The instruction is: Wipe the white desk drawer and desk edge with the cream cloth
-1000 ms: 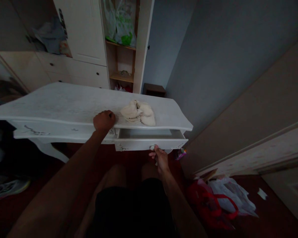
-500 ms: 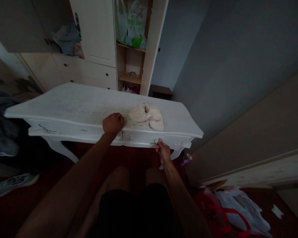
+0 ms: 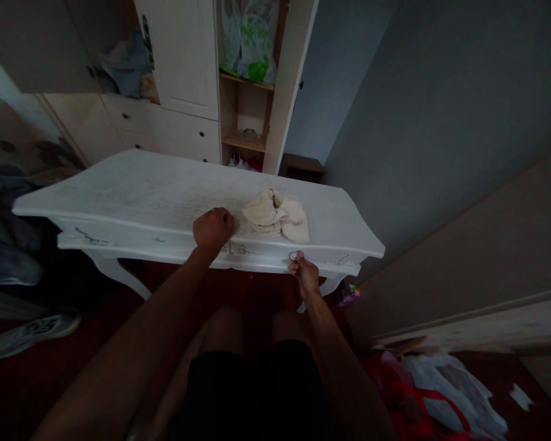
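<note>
My left hand (image 3: 213,228) is a closed fist resting on the top of a white table (image 3: 147,177), close to its front edge. Nothing shows in that fist. My right hand (image 3: 305,273) pinches a small round knob (image 3: 294,255) on the right drawer front (image 3: 266,260), with thumb and fingers closed on it. A crumpled cream cloth (image 3: 278,214) lies on the tabletop, between and beyond my hands. Dark smudges mark the top around my left fist. Dark carved-looking ornaments decorate the drawer fronts.
Behind the table stands a white wardrobe (image 3: 188,67) with an open section holding plastic bags (image 3: 254,49). A red bag (image 3: 399,392) and a white plastic bag (image 3: 454,392) lie on the floor at right. A shoe (image 3: 32,334) is at lower left.
The view has shifted slightly. My right hand, still on the knob, sits a little higher, nearer the tabletop edge. My left fist stays at the same spot, and the cloth lies where it was.
</note>
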Demonstrator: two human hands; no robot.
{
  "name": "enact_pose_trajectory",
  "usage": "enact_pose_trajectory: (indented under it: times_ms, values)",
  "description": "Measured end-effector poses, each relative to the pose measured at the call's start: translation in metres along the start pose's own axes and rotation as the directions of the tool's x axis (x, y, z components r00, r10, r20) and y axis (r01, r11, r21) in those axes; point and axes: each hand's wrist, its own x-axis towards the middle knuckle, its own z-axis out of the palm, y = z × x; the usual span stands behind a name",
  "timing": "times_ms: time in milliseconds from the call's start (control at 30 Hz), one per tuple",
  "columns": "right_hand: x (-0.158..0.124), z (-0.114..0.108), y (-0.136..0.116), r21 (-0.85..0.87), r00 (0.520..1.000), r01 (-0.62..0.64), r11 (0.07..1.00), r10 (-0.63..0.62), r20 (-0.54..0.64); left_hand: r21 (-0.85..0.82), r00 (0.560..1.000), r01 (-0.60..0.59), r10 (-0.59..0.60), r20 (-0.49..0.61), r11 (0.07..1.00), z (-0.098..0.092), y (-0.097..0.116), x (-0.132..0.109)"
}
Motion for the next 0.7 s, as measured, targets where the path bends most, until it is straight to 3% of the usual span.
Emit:
enact_pose_trajectory:
  times_ms: [133,400,500,600,700]
  values:
    - [-0.003,-0.003,-0.004,-0.030,1.000,-0.027,0.999,0.027,0.015,-0.022,1.000,-0.002,0.002,-0.002,1.000,0.001,-0.001,0.000]
    - [-0.009,-0.018,-0.022,-0.170,0.967,-0.176,0.970,0.202,0.152,0.008,1.000,0.007,-0.007,-0.013,1.000,0.002,-0.001,0.000]
    - [-0.011,-0.021,-0.042,-0.352,0.948,-0.193,0.916,0.267,0.175,0.016,1.000,0.019,-0.018,-0.007,1.000,0.001,0.000,0.001]
    - [-0.018,-0.019,-0.076,-0.577,0.948,-0.002,0.817,0.186,0.260,0.019,1.000,0.022,-0.021,-0.020,1.000,0.002,0.000,0.000]
    - [-0.028,-0.009,-0.120,-0.503,0.915,0.351,0.790,-0.174,0.365,0.011,0.999,0.019,-0.019,-0.036,1.000,0.003,0.000,0.000]
